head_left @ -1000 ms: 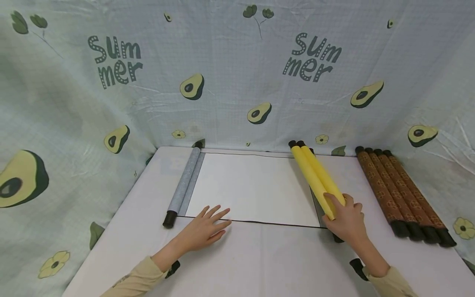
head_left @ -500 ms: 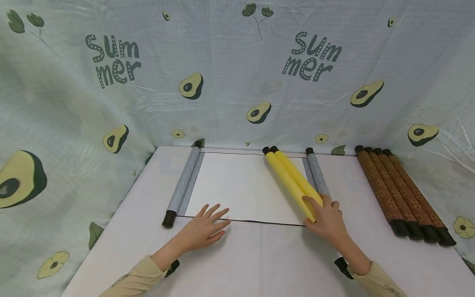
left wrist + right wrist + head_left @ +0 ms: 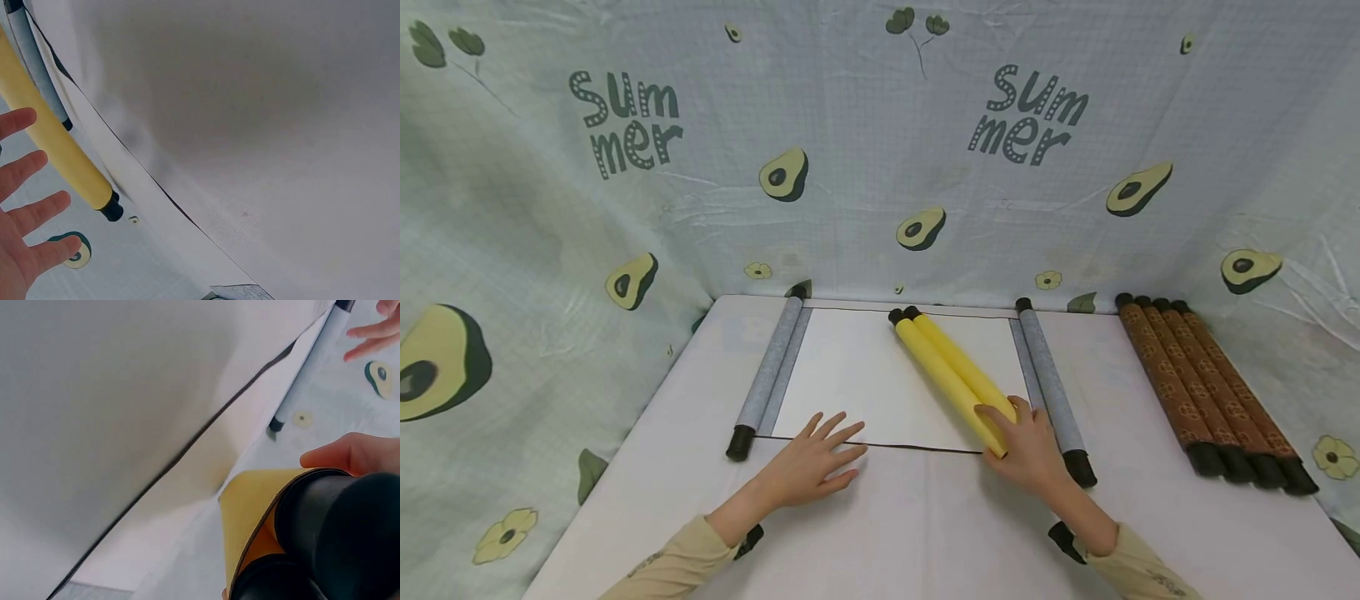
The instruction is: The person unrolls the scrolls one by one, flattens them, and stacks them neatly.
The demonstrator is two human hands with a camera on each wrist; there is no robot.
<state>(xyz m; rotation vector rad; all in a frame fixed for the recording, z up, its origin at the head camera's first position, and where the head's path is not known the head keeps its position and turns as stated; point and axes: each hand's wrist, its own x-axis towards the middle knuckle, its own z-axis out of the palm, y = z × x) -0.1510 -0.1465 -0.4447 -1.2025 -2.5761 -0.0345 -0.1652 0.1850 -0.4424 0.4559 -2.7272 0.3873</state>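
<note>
My right hand [image 3: 1026, 446] grips the near end of a rolled-up yellow scroll [image 3: 951, 375] with two black-tipped rods side by side. The scroll slants over the white sheet of an unrolled scroll [image 3: 842, 375], its far end pointing to the back left. In the right wrist view, black rod ends [image 3: 359, 534] stick out of the yellow wrap [image 3: 250, 494], with a thumb on its edge. Fingers spread, my left hand [image 3: 808, 471] is at the sheet's front edge and holds nothing. In the left wrist view, the yellow scroll [image 3: 56, 131] passes behind those fingers.
The unrolled scroll has a grey left roller [image 3: 771, 367] and a grey right roller [image 3: 1052, 383], both with black ends. Several brown patterned scrolls [image 3: 1195, 383] lie side by side at the right of the white table [image 3: 880, 533]. A printed cloth [image 3: 850, 108] hangs behind.
My right hand has carried the yellow scroll leftward from above the right grey roller to over the white sheet, uncovering that roller. My left hand has stayed in place.
</note>
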